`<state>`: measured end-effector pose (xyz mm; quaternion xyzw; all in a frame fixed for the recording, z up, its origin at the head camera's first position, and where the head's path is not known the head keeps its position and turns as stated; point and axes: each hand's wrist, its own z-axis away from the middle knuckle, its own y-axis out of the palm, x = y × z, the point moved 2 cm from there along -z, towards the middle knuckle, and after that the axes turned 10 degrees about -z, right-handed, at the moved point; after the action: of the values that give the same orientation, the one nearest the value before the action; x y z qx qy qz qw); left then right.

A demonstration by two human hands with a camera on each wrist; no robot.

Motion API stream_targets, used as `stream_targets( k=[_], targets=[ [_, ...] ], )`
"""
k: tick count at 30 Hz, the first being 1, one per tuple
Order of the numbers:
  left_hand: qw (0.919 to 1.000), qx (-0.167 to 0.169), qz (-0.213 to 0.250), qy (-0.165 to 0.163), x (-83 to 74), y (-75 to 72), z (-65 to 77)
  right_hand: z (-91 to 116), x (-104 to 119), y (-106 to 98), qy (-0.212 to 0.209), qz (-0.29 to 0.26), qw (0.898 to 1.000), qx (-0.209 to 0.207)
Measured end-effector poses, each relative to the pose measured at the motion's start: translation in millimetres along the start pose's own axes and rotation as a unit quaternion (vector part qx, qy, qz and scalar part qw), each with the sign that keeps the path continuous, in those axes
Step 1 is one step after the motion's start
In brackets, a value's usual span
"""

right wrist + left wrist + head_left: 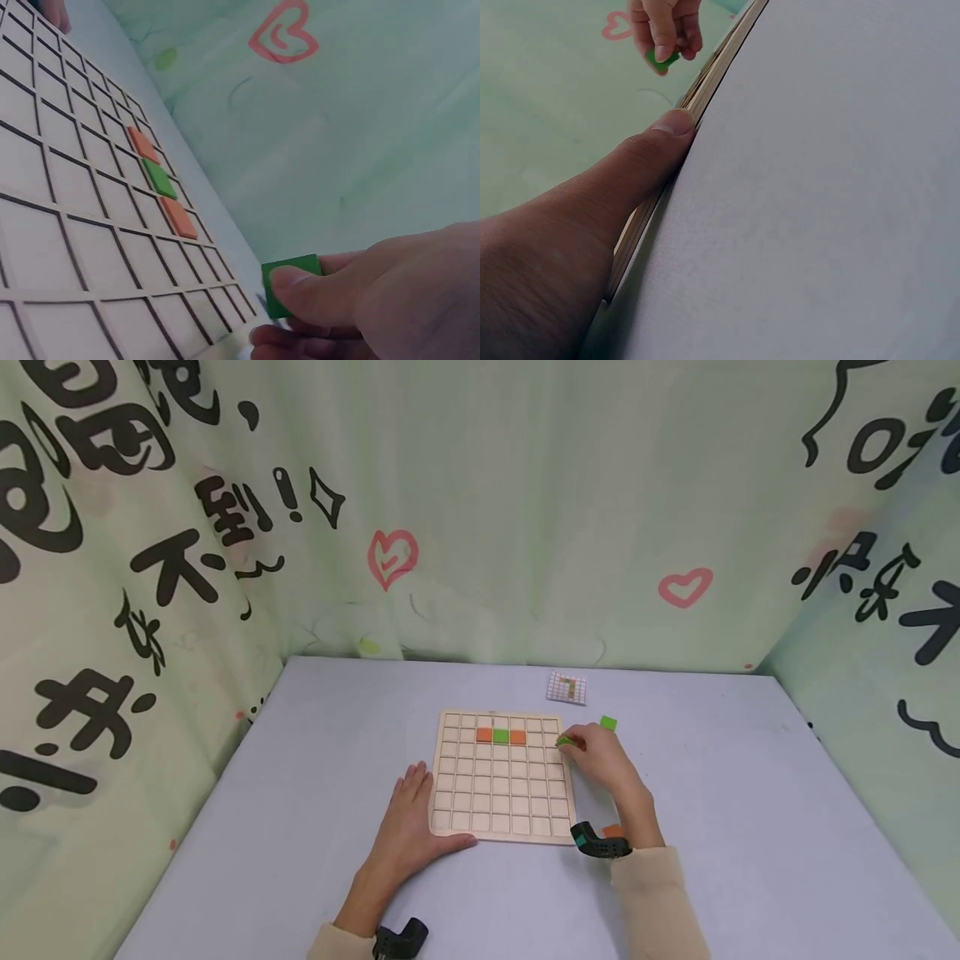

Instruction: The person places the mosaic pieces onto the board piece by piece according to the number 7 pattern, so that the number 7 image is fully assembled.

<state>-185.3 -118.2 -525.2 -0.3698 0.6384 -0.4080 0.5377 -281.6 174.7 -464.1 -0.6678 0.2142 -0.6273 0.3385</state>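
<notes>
The left hand (pixel 409 817) spreads against a gridded board (pixel 500 787), the right hand (pixel 604 760) pinching a square green tile (pixel 305 263).

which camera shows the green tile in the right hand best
The right wrist view: the green tile is large there, corners showing, though the right hand covers part. The head view shows a small green sliver, the left wrist view a small, partly covered patch.
</notes>
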Motion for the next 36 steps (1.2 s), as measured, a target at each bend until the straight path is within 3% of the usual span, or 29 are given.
stream_targets(
  k=[4, 11, 14, 23, 36],
  targets=[
    [1.0, -0.005, 0.004, 0.001, -0.2, -0.5, 0.1, -6.4, 5.6, 14.7, -0.02, -0.012, 1.0, -0.012],
    [1.0, -0.001, 0.0, 0.0, 0.1, -1.2, 0.0, -10.3, 9.1, 34.9, -0.032, -0.093, 0.995, -0.022],
    [1.0, -0.001, -0.001, 0.0, 0.0, -0.7, -0.7, -10.7, 9.8, 41.2, -0.05, -0.098, 0.994, -0.027],
    [1.0, -0.001, -0.001, 0.003, 2.4, 2.3, -1.2, -11.9, 10.2, 54.9, -0.014, -0.138, 0.99, -0.036],
    [1.0, -0.007, 0.001, 0.004, 0.9, 1.5, -0.3, -11.2, 9.5, 59.6, -0.027, -0.119, 0.992, -0.039]
  ],
)
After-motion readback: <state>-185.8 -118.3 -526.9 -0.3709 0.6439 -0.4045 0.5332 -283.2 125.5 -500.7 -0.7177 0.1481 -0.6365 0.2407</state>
